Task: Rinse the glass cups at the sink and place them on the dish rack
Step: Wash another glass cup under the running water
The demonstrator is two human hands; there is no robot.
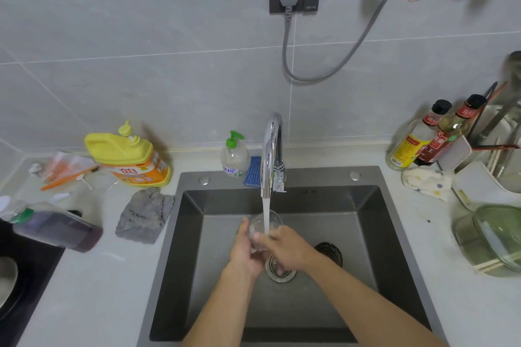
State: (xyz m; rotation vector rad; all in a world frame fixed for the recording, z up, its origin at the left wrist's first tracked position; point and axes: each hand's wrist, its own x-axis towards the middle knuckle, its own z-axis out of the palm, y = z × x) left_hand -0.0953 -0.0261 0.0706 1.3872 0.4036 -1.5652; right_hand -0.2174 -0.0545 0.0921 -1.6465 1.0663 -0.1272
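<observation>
Sink (pixel 375 234), glass cup (pixel 266 224) btwn both hands' grip, under tap (pixel 272 155) water.

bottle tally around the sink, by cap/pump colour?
Yellow: 1, detergent jug
Green: 2, pump bottle, lying bottle
Black: 2, sauce bottles
Total: 5
</observation>
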